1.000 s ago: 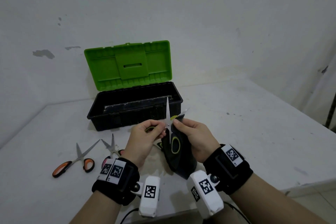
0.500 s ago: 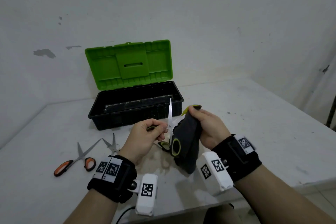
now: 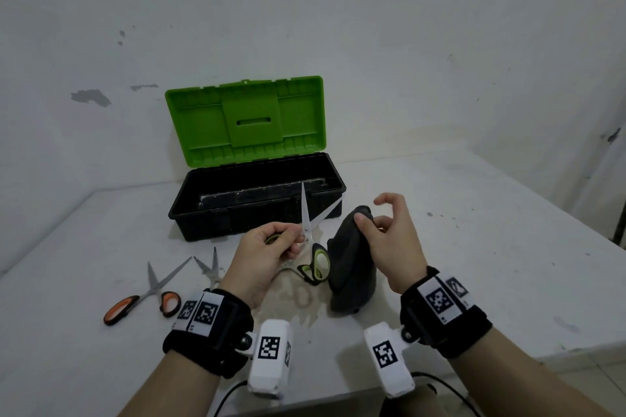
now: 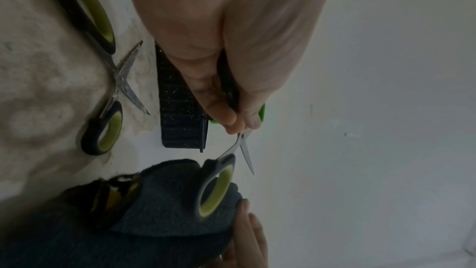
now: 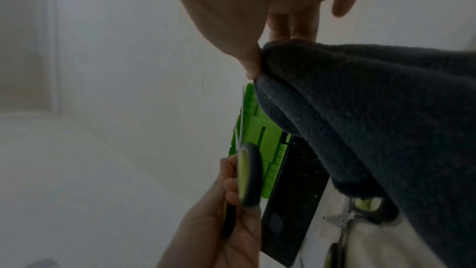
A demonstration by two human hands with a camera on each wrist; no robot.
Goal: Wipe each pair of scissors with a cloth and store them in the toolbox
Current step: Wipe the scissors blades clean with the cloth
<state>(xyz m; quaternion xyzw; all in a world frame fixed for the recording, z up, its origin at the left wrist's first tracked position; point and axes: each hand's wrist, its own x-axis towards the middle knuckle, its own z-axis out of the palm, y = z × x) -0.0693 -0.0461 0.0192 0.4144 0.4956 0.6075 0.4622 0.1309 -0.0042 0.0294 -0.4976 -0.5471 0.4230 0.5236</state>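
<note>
While open-bladed, green scissors (image 3: pixel 313 240) in left hand (image 3: pixel 262 259) grip.

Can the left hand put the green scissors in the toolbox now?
Probably yes. The left hand grips the green scissors right in front of the toolbox, whose lid stands open, and nothing lies between them.

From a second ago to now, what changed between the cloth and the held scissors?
The right hand drew the dark cloth up along and off the blade, to the right; it now hangs clear of the green-handled scissors. The left hand still grips one handle, blades apart. The orange-handled scissors and toolbox stayed put.
</note>
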